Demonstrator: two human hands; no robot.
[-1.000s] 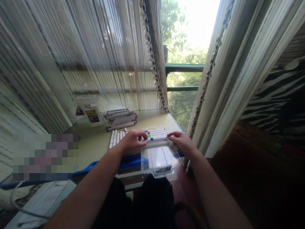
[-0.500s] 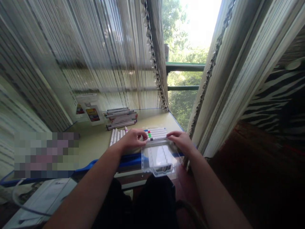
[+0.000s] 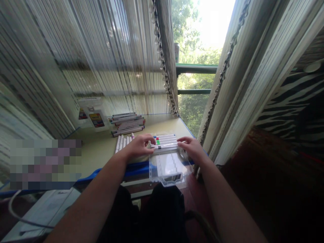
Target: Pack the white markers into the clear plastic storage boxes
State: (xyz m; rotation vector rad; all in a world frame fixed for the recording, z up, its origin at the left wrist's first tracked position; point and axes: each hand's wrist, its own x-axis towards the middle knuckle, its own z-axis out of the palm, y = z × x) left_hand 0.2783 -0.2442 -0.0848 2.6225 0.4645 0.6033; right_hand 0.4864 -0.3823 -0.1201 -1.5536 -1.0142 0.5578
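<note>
A clear plastic case (image 3: 170,168) lies open at the table's front edge, its transparent lid hanging over the edge towards me. Several white markers (image 3: 165,138) with blue, red and green bands lie side by side in its far part. In front of them is a white marker with a black band (image 3: 168,145). My left hand (image 3: 140,145) is closed at this marker's left end, thumb and fingers curled round it. At the right end, my right hand (image 3: 191,147) pinches with thumb and fingertips. The fingertips partly cover the marker's ends.
Several loose white markers (image 3: 122,143) lie left of my left hand. Behind them is a pile of markers (image 3: 129,124). A clear case with a printed label (image 3: 96,118) stands at the back left. Curtains (image 3: 121,67) hang along the table's far side.
Both hands stay at the ends of the black-banded marker, with only slight finger movement. The whole view has shifted a little.
</note>
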